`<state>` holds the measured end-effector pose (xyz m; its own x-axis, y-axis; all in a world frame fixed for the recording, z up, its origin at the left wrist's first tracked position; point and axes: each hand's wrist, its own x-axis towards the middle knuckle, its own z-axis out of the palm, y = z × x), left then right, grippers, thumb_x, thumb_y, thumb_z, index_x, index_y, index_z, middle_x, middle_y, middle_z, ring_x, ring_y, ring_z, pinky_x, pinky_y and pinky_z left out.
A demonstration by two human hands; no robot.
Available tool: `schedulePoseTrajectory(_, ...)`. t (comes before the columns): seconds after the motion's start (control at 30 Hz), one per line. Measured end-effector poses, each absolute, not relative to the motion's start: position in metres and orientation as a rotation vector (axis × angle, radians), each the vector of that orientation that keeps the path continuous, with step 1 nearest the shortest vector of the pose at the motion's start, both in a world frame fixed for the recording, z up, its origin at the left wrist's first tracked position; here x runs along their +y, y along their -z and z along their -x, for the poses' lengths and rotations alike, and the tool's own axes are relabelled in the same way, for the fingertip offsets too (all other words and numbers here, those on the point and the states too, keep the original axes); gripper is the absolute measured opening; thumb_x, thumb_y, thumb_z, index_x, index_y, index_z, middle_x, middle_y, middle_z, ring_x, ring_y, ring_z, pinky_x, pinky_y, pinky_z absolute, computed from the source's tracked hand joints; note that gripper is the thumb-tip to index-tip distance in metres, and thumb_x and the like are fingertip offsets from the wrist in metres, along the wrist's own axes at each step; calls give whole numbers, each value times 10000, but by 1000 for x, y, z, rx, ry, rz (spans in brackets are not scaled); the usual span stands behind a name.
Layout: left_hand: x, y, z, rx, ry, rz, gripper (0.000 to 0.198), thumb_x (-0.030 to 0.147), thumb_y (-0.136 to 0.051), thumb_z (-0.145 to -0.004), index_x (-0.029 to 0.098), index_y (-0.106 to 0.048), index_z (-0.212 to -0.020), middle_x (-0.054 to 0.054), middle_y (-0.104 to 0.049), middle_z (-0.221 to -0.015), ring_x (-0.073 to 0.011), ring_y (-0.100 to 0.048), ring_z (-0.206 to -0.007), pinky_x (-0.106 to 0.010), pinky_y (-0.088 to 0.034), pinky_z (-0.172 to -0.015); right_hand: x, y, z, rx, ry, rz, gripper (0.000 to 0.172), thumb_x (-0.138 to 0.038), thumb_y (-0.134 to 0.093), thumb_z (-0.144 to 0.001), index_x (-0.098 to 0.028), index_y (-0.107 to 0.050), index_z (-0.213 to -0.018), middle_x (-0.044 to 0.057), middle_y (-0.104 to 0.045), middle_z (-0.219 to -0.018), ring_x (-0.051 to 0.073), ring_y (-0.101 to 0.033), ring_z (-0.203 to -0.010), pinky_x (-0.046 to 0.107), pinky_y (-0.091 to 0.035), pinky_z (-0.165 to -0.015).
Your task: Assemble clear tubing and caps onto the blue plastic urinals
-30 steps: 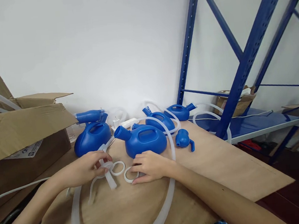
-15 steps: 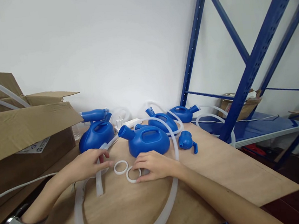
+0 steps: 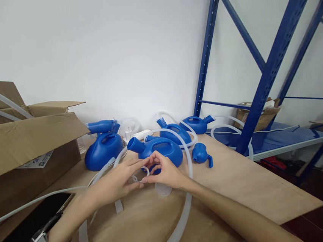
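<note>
My left hand (image 3: pixel 118 182) and my right hand (image 3: pixel 166 172) meet over the table, fingertips almost touching. Between them are thin white rings (image 3: pixel 147 170), partly hidden by the fingers. My right thumb and fingers curl around the rings, while my left thumb and fingers close on them from the other side. Under my right palm a round translucent cap (image 3: pixel 164 189) lies on the table. Just behind the hands stands a blue plastic bottle (image 3: pixel 168 150) with a handle and an open, tilted spout. A pale hose (image 3: pixel 185 217) loops around both hands.
More blue bottles (image 3: pixel 103 151) with hoses stand along the wall. A small blue fitting (image 3: pixel 200 153) lies right on the wooden table (image 3: pixel 256 188). An open cardboard box (image 3: pixel 32 145) is at left, a dark flat device (image 3: pixel 37 224) beside my left forearm, a blue rack (image 3: pixel 270 65) at right.
My hands have come together. The rings, which lay flat on the table, are now lifted between my fingers. The translucent cap under my right hand has come into view.
</note>
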<state>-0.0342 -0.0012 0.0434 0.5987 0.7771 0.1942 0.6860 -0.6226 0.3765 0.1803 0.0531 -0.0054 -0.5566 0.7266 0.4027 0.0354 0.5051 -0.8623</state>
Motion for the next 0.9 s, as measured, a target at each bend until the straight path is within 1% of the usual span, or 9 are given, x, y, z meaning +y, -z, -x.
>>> schedulePoseTrajectory(0.1,1,-44,38,1295,-503,-2508,640,396,-572,-931,381,-392,-1545,-33,-641,-1267,-231,-609,-1083,-333,-493,-921,56,-2,-181,-1970,-1073,595,524,-440,-887,-693,-224,-564,-1044,53,-732,-1083,214,-713,-1004,347,-586,-818)
schedulePoseTrajectory(0.2,1,-45,42,1418,-489,-2421,611,395,-586,-889,341,-490,-1490,-28,-662,-1278,-224,-627,-1006,-333,-510,-889,70,-26,-203,-2000,-837,685,387,-415,-798,-803,-220,-624,-1089,73,-747,-1113,233,-716,-1042,351,-573,-809)
schedulePoseTrajectory(0.27,0,-43,46,1460,-533,-2392,582,402,-585,-873,300,-550,-1446,-48,-670,-1299,-247,-628,-1034,-348,-519,-892,82,-47,-231,-2063,-651,778,286,-409,-709,-878,-213,-654,-1078,74,-758,-1070,236,-727,-994,365,-574,-810)
schedulePoseTrajectory(0.33,1,-41,48,1477,-664,-2381,538,424,-567,-882,271,-600,-1396,-70,-664,-1328,-278,-616,-1111,-378,-516,-931,94,-65,-259,-2218,-449,887,267,-406,-686,-891,-231,-691,-1092,66,-756,-1098,258,-714,-1034,401,-568,-875)
schedulePoseTrajectory(0.4,5,-39,48,1476,-853,-2315,508,484,-567,-886,257,-643,-1334,-82,-655,-1352,-295,-608,-1154,-404,-516,-951,102,-74,-276,-2222,-262,977,303,-441,-660,-908,-238,-699,-1130,77,-731,-1192,289,-687,-1106,447,-551,-946)
schedulePoseTrajectory(0.5,14,-41,47,1465,-1147,-1994,574,605,-623,-844,247,-656,-1292,-90,-662,-1343,-292,-636,-1134,-406,-540,-924,108,-67,-270,-2297,-124,938,492,-519,-659,-910,-258,-619,-1326,94,-648,-1370,314,-600,-1272,499,-480,-1076)
schedulePoseTrajectory(0.67,40,-49,50,1558,-1437,-1599,684,644,-705,-768,188,-654,-1276,-131,-703,-1247,-301,-663,-1088,-417,-547,-891,116,-35,-215,-2504,176,882,751,-664,-634,-880,-259,-479,-1493,150,-467,-1556,370,-384,-1464,613,-263,-1204)
schedulePoseTrajectory(0.77,57,-49,58,1597,-1427,-1660,683,652,-704,-766,188,-665,-1265,-133,-699,-1252,-297,-661,-1083,-412,-538,-886,119,-24,-196,-2499,219,919,766,-702,-606,-875,-257,-487,-1487,169,-478,-1528,392,-417,-1421,629,-326,-1147)
schedulePoseTrajectory(0.9,72,-46,70,1530,-1313,-1728,692,658,-725,-745,175,-682,-1239,-127,-742,-1136,-285,-686,-1011,-389,-537,-860,114,-20,-191,-2455,243,945,746,-718,-600,-869,-271,-528,-1462,183,-531,-1455,409,-503,-1309,637,-423,-1036)
